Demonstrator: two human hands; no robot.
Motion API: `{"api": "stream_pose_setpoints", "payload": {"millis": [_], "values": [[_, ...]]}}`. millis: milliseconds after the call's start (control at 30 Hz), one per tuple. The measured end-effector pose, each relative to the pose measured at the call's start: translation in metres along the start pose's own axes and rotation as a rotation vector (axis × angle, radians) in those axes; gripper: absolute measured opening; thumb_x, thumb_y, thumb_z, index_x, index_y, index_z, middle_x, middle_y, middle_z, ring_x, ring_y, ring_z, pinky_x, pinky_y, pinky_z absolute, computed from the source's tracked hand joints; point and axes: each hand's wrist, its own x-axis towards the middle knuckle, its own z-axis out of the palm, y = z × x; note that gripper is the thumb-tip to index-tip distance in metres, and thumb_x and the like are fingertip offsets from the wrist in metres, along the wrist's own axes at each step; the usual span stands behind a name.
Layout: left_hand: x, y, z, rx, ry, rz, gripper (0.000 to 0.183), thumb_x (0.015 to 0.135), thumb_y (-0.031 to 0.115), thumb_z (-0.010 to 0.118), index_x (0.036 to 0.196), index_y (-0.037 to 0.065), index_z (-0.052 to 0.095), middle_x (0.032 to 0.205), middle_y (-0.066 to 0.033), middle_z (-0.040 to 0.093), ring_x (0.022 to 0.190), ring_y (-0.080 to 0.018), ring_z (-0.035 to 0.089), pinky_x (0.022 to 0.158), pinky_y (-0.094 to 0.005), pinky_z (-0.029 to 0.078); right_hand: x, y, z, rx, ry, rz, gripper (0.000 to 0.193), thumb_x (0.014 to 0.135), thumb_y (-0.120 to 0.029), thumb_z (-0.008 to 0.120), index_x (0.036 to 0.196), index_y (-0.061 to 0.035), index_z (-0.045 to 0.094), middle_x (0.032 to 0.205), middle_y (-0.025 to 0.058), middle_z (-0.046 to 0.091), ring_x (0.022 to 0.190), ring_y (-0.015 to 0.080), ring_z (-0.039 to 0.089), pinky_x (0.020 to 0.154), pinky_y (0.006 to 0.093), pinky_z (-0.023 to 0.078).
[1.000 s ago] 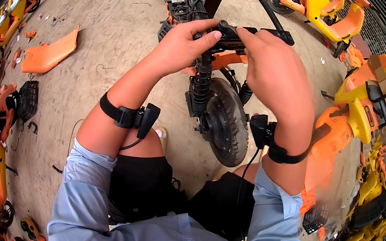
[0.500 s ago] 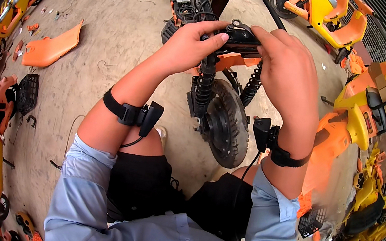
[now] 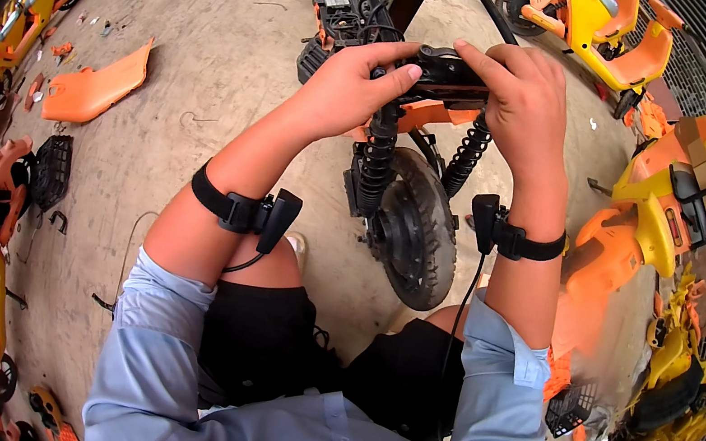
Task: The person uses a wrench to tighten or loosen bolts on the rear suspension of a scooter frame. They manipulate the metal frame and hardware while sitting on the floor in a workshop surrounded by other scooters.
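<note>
In front of me stands a stripped scooter frame with a black crossbar (image 3: 448, 74) above the rear wheel (image 3: 415, 244). A dark ring wrench (image 3: 438, 53) lies over the top of this bar, its ring end between my hands. My left hand (image 3: 357, 84) is closed at the bar's left end, thumb and forefinger tips beside the ring; what they pinch is hidden. My right hand (image 3: 526, 100) is closed around the wrench's handle side, forefinger stretched along it toward the ring. Its curled fingers cover the rest of the wrench.
Two black coil shocks, left (image 3: 377, 156) and right (image 3: 468, 156), flank the wheel. An orange body panel (image 3: 97, 86) lies on the concrete floor at left, near a black basket (image 3: 52, 171). Yellow and orange scooters (image 3: 613, 40) and loose parts line both sides.
My right hand has turned and shifted slightly, its forefinger now straighter over the wrench. The wrench's ring has tilted flatter and lower on the bar. My left hand has barely moved.
</note>
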Motion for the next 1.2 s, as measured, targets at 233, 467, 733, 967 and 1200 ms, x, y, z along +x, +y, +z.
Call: {"api": "stream_pose_setpoints", "payload": {"millis": [233, 467, 733, 967, 1200], "values": [[-0.001, 0.001, -0.001, -0.025, 0.022, -0.026, 0.049, 0.101, 0.030, 0.065, 0.139, 0.001, 0.059, 0.110, -0.0068, 0.070, 0.098, -0.0118, 0.063, 0.086, -0.0285, 0.051, 0.008, -0.088, -0.030, -0.052, -0.299, 0.305, 0.030, 0.081, -0.007, 0.066, 0.108, 0.0029, 0.067, 0.083, 0.0134, 0.066, 0.079, 0.0293, 0.071, 0.065, 0.0397, 0.056], [-0.003, 0.015, 0.004, -0.004, -0.014, -0.035, 0.047, 0.104, 0.031, 0.061, 0.142, 0.005, 0.058, 0.101, 0.0017, 0.066, 0.083, -0.0044, 0.055, 0.068, -0.0222, 0.046, 0.008, -0.066, -0.043, -0.037, -0.119, 0.295, 0.034, 0.074, -0.006, 0.070, 0.108, -0.0019, 0.071, 0.082, 0.0101, 0.066, 0.082, 0.0298, 0.067, 0.070, 0.0402, 0.054], [-0.001, 0.005, 0.002, -0.027, 0.015, -0.040, 0.051, 0.101, 0.032, 0.066, 0.140, 0.000, 0.058, 0.106, -0.0046, 0.069, 0.094, -0.0099, 0.061, 0.083, -0.0268, 0.051, 0.001, -0.023, -0.023, 0.036, -0.120, 0.213, 0.042, 0.074, -0.001, 0.063, 0.109, -0.0185, 0.079, 0.080, 0.0053, 0.064, 0.085, 0.0285, 0.061, 0.078, 0.0421, 0.048], [-0.002, 0.004, 0.003, -0.040, 0.023, -0.057, 0.052, 0.100, 0.032, 0.068, 0.139, -0.001, 0.059, 0.109, -0.0082, 0.070, 0.101, -0.0128, 0.064, 0.090, -0.0283, 0.052, 0.000, 0.003, -0.005, 0.047, -0.035, 0.044, 0.041, 0.074, -0.001, 0.064, 0.108, -0.0187, 0.080, 0.082, 0.0048, 0.066, 0.083, 0.0286, 0.062, 0.078, 0.0420, 0.050], [-0.002, 0.006, 0.001, -0.023, 0.013, -0.049, 0.048, 0.103, 0.030, 0.064, 0.142, 0.003, 0.057, 0.106, 0.0008, 0.068, 0.087, -0.0052, 0.057, 0.072, -0.0230, 0.048, 0.005, -0.068, -0.036, 0.006, -0.262, 0.227, 0.035, 0.080, -0.013, 0.071, 0.110, 0.0036, 0.070, 0.084, 0.0134, 0.068, 0.079, 0.0314, 0.071, 0.069, 0.0389, 0.057]]}}
